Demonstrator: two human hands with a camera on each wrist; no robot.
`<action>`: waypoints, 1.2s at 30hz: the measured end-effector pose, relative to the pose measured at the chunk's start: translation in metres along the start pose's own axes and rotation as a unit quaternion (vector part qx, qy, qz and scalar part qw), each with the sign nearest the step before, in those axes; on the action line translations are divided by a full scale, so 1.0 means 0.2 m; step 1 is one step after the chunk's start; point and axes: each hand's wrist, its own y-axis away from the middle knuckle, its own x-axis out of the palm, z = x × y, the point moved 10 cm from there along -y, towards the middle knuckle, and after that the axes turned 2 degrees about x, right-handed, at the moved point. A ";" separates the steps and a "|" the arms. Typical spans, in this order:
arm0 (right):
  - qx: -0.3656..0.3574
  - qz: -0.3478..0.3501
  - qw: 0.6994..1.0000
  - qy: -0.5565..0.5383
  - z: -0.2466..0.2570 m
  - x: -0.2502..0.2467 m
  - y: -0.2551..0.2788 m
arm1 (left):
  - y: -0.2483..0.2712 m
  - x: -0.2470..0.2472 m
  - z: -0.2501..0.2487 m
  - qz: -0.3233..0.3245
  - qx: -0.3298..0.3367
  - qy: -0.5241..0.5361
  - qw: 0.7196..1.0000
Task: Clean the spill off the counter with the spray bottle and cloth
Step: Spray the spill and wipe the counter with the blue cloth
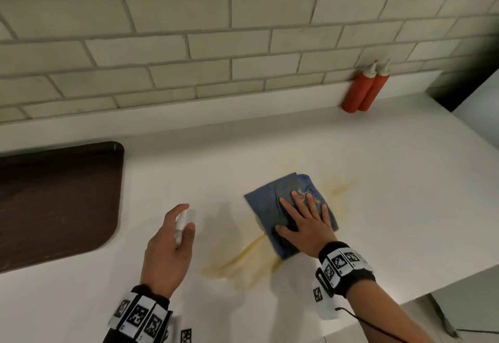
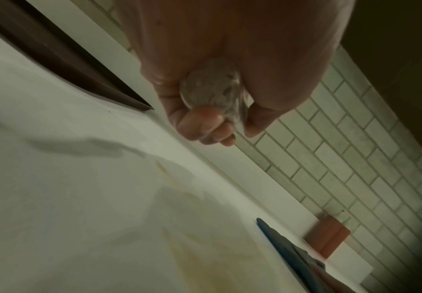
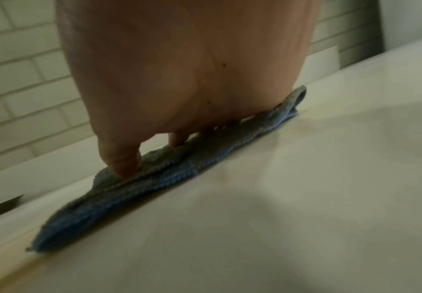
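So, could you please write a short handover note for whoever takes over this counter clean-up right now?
Left hand: grips the spray bottle above the counter, left of the spill.
Right hand: flat, fingers spread, pressing the blue cloth onto the counter.
Done: cloth sits on the middle of the yellow spill.
Left: a streak nearer the front edge and a fainter smear beyond the cloth still show; wipe both.

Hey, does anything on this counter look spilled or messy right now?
Yes. A yellowish spill streaks the white counter near the front, with fainter smears right of the blue cloth. The right hand presses the cloth flat; the left hand holds the spray bottle.
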 end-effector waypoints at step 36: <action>-0.079 0.034 0.996 0.036 -0.36 -0.22 -0.35 | -0.10 0.57 -0.55 -0.063 -0.065 -0.019 0.996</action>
